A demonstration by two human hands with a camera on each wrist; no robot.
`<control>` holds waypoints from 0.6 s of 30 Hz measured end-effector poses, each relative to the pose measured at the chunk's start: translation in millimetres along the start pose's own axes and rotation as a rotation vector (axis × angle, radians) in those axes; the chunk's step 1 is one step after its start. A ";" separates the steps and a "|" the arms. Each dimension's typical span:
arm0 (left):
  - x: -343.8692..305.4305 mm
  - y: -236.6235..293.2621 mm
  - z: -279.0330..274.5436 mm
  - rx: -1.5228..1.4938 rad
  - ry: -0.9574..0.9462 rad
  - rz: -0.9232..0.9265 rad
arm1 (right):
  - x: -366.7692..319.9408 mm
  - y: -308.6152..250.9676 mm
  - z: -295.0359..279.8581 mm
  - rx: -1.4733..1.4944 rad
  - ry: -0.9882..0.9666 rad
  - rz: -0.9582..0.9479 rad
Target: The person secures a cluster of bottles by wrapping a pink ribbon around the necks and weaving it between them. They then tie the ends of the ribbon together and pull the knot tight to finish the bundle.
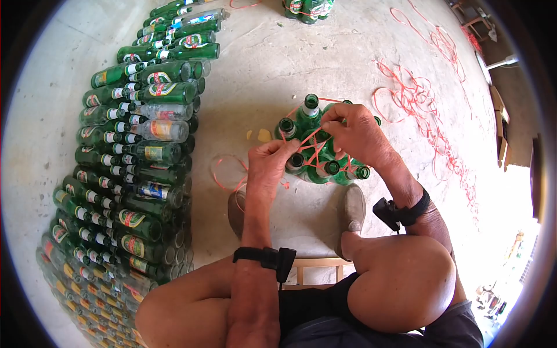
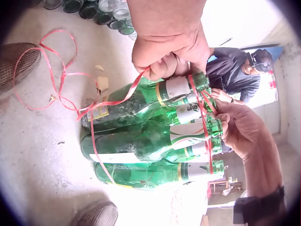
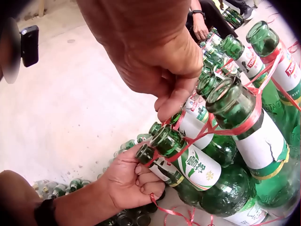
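Observation:
A cluster of green glass bottles stands upright on the floor between the person's feet. Thin red plastic twine runs around and between the bottle necks. The left hand, at the cluster's near left, pinches the twine, and a loose tail trails from its curled fingers. Across the necks, the right hand pinches a strand that stretches toward the left hand. In the right wrist view the right fingertips are close over the necks, and the left hand is beside the outer bottles.
Stacked rows of lying bottles line the left side. Tangled red twine is spread over the floor at right. Another bottle bundle stands at the far side. A second person sits opposite. Shoes flank the cluster.

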State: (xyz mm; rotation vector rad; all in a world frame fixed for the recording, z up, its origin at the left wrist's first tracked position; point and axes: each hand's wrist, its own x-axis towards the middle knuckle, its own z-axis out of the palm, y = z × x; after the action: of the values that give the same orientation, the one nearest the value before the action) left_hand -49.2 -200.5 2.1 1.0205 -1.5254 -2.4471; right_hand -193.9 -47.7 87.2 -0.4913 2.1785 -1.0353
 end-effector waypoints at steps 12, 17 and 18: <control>-1.4 4.0 4.7 -0.013 0.027 -0.008 | 3.0 -4.3 -3.8 -0.109 -0.005 -0.024; -0.5 3.4 3.5 -0.012 0.031 -0.018 | 14.0 26.4 3.2 -0.387 0.160 -0.422; -1.1 4.1 2.7 0.002 0.033 -0.028 | 15.4 29.3 3.6 -0.419 0.175 -0.485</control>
State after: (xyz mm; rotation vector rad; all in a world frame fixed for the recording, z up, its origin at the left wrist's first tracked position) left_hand -51.1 -200.1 6.8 1.0840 -1.5141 -2.4346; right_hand -203.8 -40.5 56.2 -1.2078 2.5096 -0.8783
